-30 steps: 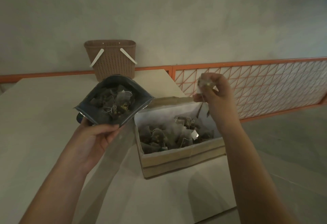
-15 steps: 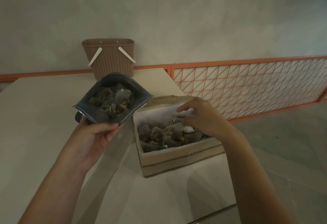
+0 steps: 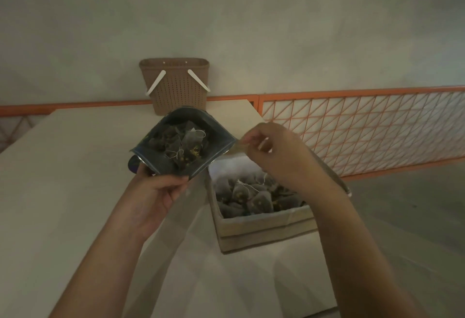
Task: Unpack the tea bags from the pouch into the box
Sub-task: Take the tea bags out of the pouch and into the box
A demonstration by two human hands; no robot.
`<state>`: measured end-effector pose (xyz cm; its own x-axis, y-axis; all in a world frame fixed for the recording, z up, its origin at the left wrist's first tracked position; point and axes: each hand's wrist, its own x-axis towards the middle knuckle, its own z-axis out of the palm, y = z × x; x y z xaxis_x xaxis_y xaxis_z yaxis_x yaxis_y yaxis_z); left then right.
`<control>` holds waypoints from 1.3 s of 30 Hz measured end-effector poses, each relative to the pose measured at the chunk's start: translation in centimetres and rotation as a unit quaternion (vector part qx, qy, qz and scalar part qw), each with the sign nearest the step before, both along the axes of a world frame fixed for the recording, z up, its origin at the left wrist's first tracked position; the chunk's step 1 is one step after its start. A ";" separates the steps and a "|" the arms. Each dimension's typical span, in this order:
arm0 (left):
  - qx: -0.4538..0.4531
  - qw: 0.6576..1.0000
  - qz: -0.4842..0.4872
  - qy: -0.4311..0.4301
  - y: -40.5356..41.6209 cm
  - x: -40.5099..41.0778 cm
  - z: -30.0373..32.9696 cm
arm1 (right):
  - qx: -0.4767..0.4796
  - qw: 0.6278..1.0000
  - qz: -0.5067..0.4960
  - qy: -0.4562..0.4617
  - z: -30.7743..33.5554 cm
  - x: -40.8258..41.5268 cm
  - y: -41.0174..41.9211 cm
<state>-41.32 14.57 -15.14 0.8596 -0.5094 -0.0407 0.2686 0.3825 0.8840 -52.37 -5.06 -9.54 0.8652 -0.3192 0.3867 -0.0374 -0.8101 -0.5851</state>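
My left hand (image 3: 153,197) grips the bottom of a dark open pouch (image 3: 151,158), held up over the table with its mouth facing me. Several tea bags (image 3: 183,141) with white strings lie inside it. To its right, a cardboard box (image 3: 264,229) lined with white paper stands on the table and holds several tea bags (image 3: 249,194). My right hand (image 3: 276,156) hovers above the box, just right of the pouch's mouth. Its fingers are loosely curled and I see nothing in them. The hand hides the box's far corner.
A brown perforated basket (image 3: 176,86) with white handles stands at the table's far edge against the wall. The pale table (image 3: 63,179) stretches left. An orange mesh railing (image 3: 352,126) runs along the right, beyond the table's right edge beside the box.
My right hand lowered a tea bag into the box, let it go, then rose up and left toward the pouch's mouth. My left hand kept the pouch steady.
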 end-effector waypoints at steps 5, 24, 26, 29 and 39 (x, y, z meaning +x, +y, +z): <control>-0.004 1.000 -0.001 0.000 0.1 0.1 0.0 | 0.027 0.996 0.083 -0.023 1.2 2.7 4.3; -0.006 1.000 -0.005 0.012 0.3 0.4 -0.2 | -0.152 0.966 0.079 0.196 1.3 10.0 5.2; -0.011 1.000 -0.006 0.012 0.2 0.5 -0.1 | -0.145 0.973 0.092 0.153 2.2 8.3 5.0; -0.018 1.000 0.000 0.014 0.1 0.5 0.1 | -0.101 0.989 0.094 0.044 3.3 5.2 4.3; -0.018 1.000 0.001 0.013 -0.2 0.4 -0.1 | 0.000 0.979 0.046 0.200 0.7 0.2 -0.1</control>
